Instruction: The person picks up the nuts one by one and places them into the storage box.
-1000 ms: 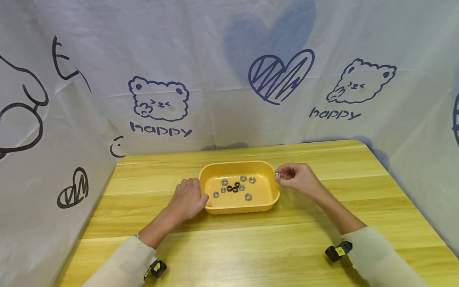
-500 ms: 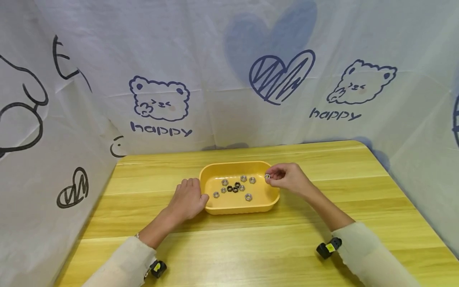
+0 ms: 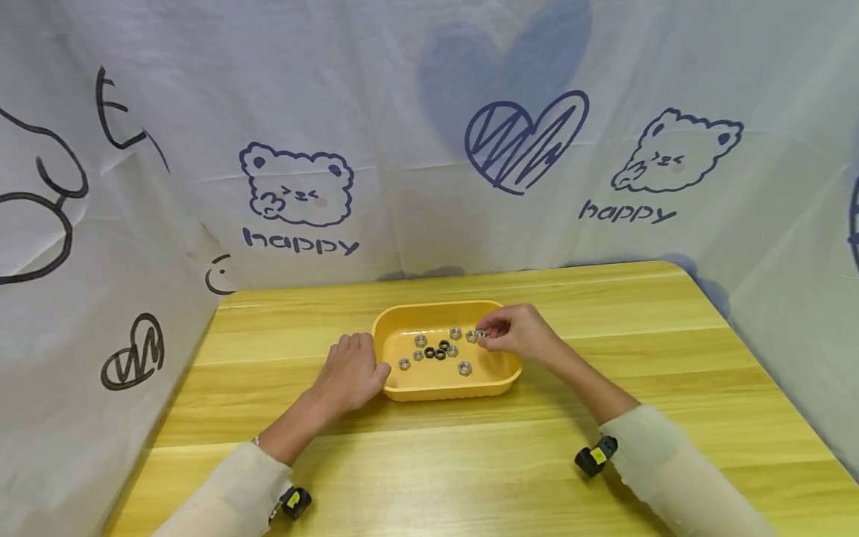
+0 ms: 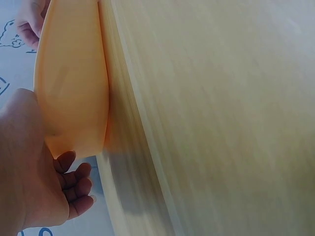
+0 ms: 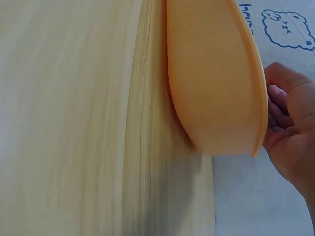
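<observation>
In the head view a yellow plastic tray (image 3: 446,391) sits on the table, holding several silver hex nuts and several black ones, such as a silver nut (image 3: 464,368) and a black nut (image 3: 440,354). My left hand (image 3: 350,375) grips the tray's left end, thumb on the near rim. Over the tray's right part, my right hand (image 3: 520,332) pinches a small silver nut (image 3: 480,335) between thumb and fingertips, close to another silver nut (image 3: 471,336). The right wrist view shows the right hand (image 5: 290,115) behind the tray wall (image 5: 216,88), which hides the held nut.
The wood-grain table (image 3: 456,477) extends around the tray on all sides. White cloth (image 3: 403,149) with bear and heart drawings hangs behind it and at both sides.
My right hand has moved left from the tray's right rim to above its inside, carrying the pinched nut. The left hand and the tray have stayed in place.
</observation>
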`<state>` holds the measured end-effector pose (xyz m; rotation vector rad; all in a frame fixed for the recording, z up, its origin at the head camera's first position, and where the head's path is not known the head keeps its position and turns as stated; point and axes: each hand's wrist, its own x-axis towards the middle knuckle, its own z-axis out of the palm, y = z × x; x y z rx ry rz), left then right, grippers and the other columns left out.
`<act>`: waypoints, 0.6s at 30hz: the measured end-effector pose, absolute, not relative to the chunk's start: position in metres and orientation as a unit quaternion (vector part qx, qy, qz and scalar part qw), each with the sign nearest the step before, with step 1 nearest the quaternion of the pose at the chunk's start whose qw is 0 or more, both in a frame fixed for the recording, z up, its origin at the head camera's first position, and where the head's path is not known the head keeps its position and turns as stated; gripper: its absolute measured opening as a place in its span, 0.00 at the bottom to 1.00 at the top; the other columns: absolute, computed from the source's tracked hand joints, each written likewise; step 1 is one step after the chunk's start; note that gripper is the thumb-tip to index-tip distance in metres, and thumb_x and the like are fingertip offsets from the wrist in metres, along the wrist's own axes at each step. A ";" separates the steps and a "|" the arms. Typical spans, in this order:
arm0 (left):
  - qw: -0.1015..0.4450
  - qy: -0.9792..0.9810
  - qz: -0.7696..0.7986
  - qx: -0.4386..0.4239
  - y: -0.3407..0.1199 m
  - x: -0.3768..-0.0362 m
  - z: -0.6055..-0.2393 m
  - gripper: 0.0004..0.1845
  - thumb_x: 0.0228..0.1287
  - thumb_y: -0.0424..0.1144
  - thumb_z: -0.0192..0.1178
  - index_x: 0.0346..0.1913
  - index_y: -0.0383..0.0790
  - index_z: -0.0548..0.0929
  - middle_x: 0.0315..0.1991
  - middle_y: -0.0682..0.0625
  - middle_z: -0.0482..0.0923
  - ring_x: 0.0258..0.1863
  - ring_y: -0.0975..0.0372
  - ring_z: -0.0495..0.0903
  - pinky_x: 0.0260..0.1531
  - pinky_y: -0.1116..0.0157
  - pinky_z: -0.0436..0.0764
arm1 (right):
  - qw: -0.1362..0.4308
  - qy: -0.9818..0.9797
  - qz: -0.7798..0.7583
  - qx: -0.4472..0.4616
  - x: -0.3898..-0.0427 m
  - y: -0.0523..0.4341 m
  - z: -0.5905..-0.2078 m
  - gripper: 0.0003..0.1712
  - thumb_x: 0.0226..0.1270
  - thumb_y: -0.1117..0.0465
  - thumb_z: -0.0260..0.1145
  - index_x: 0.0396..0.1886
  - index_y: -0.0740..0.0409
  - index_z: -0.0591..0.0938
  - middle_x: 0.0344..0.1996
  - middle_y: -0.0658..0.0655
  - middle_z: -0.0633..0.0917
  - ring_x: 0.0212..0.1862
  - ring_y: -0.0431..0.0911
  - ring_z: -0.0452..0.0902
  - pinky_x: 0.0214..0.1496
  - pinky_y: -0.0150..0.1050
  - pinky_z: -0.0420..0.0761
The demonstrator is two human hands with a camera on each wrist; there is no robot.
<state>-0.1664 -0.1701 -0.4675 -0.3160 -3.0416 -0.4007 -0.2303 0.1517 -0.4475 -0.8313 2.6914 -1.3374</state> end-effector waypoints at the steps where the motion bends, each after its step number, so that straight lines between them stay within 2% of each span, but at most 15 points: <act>1: 0.029 -0.986 -0.130 -0.102 -0.170 -0.167 -0.468 0.14 0.67 0.45 0.51 0.40 0.34 0.71 0.34 0.44 0.68 0.36 0.52 0.64 0.39 0.59 0.63 | 0.014 0.863 -0.427 -0.270 -0.231 0.150 -0.448 0.12 0.57 0.66 0.78 0.41 0.66 0.90 0.31 0.58 0.90 0.32 0.40 0.82 0.35 0.29 0.82; 18: 0.032 -0.986 -0.128 -0.102 -0.170 -0.167 -0.469 0.15 0.66 0.46 0.51 0.40 0.34 0.72 0.34 0.44 0.68 0.37 0.51 0.65 0.41 0.58 0.65 | 0.049 0.885 -0.361 -0.291 -0.240 0.125 -0.452 0.09 0.59 0.67 0.75 0.40 0.63 0.91 0.33 0.56 0.92 0.33 0.37 0.83 0.38 0.29 0.84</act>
